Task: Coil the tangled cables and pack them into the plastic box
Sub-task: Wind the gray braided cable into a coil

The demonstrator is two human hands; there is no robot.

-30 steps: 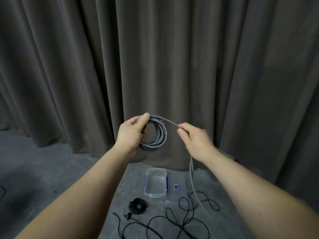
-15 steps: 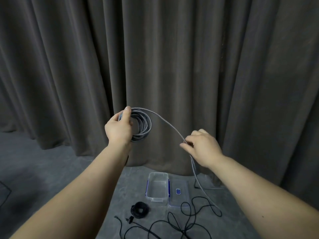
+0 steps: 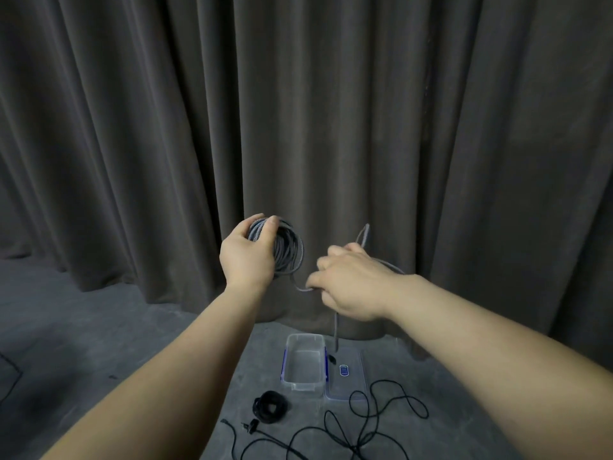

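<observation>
Holding a grey braided cable coil [image 3: 288, 249] up in front of the dark curtain [image 3: 132, 144], the left hand [image 3: 247, 254] has its fingers and thumb curled round the bundle's upper left side. From the coil's lower edge a loose strand runs right into the right hand [image 3: 351, 283], whose grip is clenched on it; the fingers are seen from the back, so how they pinch is hard to make out. The cable's free end [image 3: 364, 232] sticks up above that hand, and another length hangs down from it toward the floor [image 3: 83, 343].

On the floor below, toward the curtain's hem, lie a small coiled black cable [image 3: 269, 408], then the clear plastic box [image 3: 303, 361] with blue clips, standing open, and just beside it on the right its lid [image 3: 345, 376]. A tangled black cable [image 3: 365, 426] sprawls in loops in front of the lid, overlapping its near edge, and is cut off by the bottom of the view. Both forearms hide much of the near floor. Bare floor stretches left of the box toward the far left edge.
</observation>
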